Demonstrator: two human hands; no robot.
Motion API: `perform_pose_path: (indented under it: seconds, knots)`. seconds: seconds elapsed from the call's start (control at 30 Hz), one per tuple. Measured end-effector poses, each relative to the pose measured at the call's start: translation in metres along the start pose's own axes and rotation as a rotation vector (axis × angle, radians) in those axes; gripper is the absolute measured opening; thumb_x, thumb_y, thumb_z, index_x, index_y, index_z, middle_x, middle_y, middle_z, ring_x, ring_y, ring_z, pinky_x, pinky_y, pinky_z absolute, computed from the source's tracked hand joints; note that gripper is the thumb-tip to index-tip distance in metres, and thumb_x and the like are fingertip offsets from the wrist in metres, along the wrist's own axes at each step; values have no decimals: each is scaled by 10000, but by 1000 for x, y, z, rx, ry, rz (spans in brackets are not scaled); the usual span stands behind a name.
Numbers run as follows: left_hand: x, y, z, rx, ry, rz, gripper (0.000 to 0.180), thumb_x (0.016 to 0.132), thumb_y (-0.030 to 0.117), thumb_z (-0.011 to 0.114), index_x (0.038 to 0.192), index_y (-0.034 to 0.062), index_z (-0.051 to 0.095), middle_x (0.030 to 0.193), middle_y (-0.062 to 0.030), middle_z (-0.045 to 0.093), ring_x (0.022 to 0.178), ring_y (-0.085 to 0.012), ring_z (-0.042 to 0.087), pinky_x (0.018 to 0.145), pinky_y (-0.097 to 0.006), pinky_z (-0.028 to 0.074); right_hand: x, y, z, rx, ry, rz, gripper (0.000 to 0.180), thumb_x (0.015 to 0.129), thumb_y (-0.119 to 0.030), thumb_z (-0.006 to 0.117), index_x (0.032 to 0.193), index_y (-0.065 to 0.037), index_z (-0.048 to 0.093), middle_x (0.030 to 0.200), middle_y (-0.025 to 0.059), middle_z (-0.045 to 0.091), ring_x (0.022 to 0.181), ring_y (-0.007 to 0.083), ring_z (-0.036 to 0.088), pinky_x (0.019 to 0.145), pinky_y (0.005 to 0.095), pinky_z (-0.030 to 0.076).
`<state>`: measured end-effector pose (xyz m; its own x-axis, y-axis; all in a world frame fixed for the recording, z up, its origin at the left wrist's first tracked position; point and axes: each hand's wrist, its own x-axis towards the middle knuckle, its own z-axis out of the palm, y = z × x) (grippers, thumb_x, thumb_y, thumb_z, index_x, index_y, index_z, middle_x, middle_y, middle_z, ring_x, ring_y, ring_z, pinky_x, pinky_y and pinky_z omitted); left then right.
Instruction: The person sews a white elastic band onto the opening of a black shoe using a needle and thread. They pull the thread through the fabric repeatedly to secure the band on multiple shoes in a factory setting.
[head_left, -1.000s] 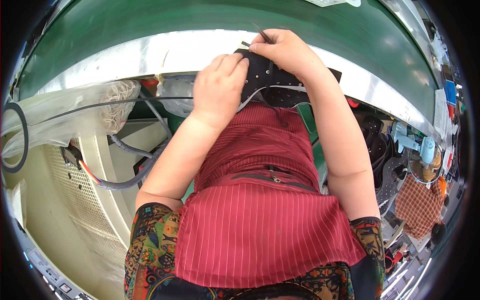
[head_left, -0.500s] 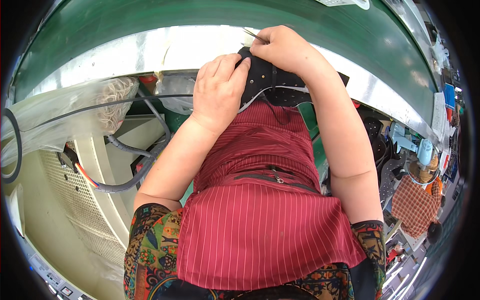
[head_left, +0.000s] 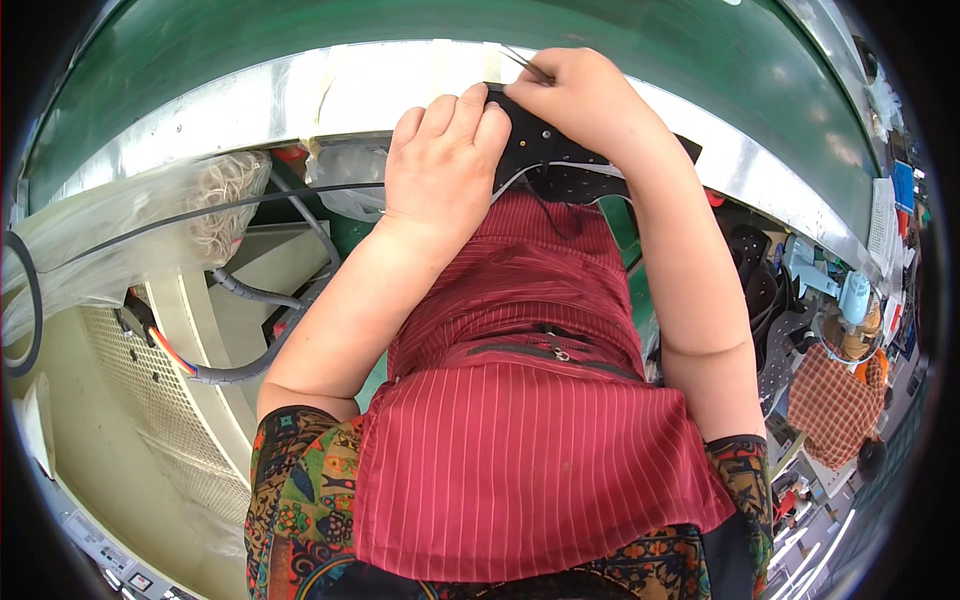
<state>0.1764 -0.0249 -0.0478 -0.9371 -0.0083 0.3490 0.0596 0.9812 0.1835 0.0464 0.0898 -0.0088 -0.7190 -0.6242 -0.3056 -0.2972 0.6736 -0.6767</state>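
My left hand [head_left: 440,160] lies palm-down on a black perforated piece [head_left: 560,165] at the near edge of the metal table rim [head_left: 250,100], pressing it flat. My right hand [head_left: 585,95] is curled just beyond it and pinches a thin metal tool [head_left: 525,62] whose tip sticks out to the upper left. The black piece reaches right past my right wrist and droops over a red striped apron [head_left: 520,420]. Much of the piece is hidden under both hands.
A green belt surface [head_left: 300,30] runs behind the rim. A plastic bag with pale material [head_left: 215,195], grey hoses [head_left: 250,295] and a cream machine housing [head_left: 130,400] sit at the left. More black perforated pieces [head_left: 760,300], a blue tool [head_left: 850,295] and a checkered cloth [head_left: 830,405] lie at the right.
Both hands have edged slightly up and left along the black piece. The right hand still pinches the thin tool and the left still presses the piece.
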Motion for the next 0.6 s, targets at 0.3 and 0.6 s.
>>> perform_pose_path:
  seconds: [0.3, 0.6]
  knots:
    - [2, 2, -2, 15, -10, 1, 294, 748, 65, 560, 1042, 59, 564, 1139, -59, 591, 990, -216, 562, 856, -362, 416, -60, 35, -43, 169, 191, 116, 230, 814, -220, 666, 789, 4, 619, 634, -20, 541, 616, 49, 449, 566, 221, 375]
    - [5, 6, 1, 147, -25, 38, 479, 722, 114, 577, 1198, 58, 551, 1121, -71, 580, 925, -200, 536, 890, -352, 379, -47, 62, -31, 232, 294, 167, 234, 819, -217, 669, 797, 8, 612, 655, -6, 563, 617, 51, 482, 568, 213, 398]
